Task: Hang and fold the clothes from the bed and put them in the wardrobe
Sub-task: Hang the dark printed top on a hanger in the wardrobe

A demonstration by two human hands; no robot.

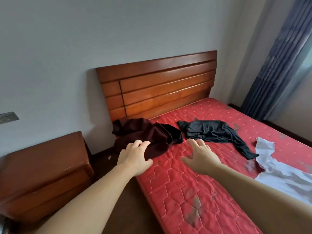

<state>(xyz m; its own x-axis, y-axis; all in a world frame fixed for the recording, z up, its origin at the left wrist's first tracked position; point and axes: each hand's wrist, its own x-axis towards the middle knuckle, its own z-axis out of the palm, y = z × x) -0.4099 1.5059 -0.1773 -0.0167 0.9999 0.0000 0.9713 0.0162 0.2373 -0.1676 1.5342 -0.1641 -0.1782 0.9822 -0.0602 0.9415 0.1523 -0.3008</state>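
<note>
Bedroom had a red quilted bed (194, 191) with a wooden headboard (158, 86) and a nightstand (42, 173) beside it. A dark maroon garment (146, 134) sat crumpled at the bed's corner, a black top (212, 132) near it, a white garment (278, 171) further right. Left hand (135, 157) rested on the maroon one, fingers loose, not clenched. Right hand (200, 157) hovered spread and empty over the mattress.

The white garment (280, 173) ran off the frame at 3 o'clock, so its full shape was anyone's guess. The left hand (135, 157) covered part of the maroon garment (143, 134). The wall plate (8, 117) at 9 o'clock was cut off too.
</note>
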